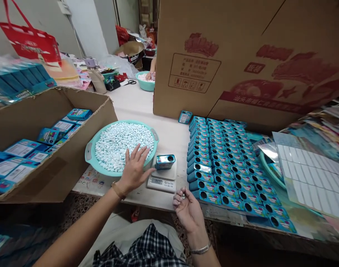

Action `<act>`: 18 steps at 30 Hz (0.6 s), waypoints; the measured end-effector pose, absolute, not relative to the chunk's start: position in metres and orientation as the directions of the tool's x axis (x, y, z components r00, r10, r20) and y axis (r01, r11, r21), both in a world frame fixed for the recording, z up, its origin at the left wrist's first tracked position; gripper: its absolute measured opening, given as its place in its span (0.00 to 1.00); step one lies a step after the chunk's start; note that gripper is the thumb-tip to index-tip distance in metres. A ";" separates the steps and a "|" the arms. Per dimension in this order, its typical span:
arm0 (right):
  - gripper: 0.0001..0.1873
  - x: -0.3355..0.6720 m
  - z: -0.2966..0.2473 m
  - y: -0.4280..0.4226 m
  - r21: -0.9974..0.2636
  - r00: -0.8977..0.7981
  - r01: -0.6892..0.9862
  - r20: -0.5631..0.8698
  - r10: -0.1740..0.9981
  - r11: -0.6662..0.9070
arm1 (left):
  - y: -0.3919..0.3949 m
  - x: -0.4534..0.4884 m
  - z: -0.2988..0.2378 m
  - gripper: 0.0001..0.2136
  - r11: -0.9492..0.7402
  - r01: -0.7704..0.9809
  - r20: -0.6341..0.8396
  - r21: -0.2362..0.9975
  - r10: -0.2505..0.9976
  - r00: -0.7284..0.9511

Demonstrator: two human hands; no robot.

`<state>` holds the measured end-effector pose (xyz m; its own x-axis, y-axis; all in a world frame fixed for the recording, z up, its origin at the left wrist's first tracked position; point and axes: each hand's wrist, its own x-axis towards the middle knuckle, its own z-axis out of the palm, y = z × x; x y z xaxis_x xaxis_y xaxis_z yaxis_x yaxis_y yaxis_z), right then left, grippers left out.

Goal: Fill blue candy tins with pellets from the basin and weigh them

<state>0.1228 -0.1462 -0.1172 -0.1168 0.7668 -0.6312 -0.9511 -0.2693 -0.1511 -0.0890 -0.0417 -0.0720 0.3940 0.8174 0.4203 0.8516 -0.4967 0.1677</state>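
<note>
My left hand [134, 168] lies flat with fingers spread over the near rim of a teal basin [89, 152] heaped with small white candies [119, 142]. My right hand [187, 207] hovers palm-up at the table's front edge, pinching a few small candies [183, 194] between thumb and fingers. Between the hands stands a small white scale [163, 180] with a blue tin [165, 161] lying on its pan, round hole facing right.
Rows of several blue tins [227, 167] cover the table to the right. An open carton [46, 148] of blue packs stands left; a large carton [241, 55] behind. Sticker sheets [311, 178] lie far right. Another person's hand [149, 75] reaches into a far basin.
</note>
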 end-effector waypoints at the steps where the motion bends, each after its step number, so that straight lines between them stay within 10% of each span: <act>1: 0.08 0.123 -0.116 -0.143 -0.162 -0.100 -0.953 -0.632 0.769 -0.257 | -0.039 -0.083 -0.067 0.33 -0.527 0.834 0.395 0.166 0.810 0.433; 18: 0.07 0.101 -0.049 -0.025 -0.654 0.464 -0.730 -0.261 0.846 0.199 | -0.010 -0.026 -0.064 0.25 -0.516 0.718 0.249 0.467 0.856 0.453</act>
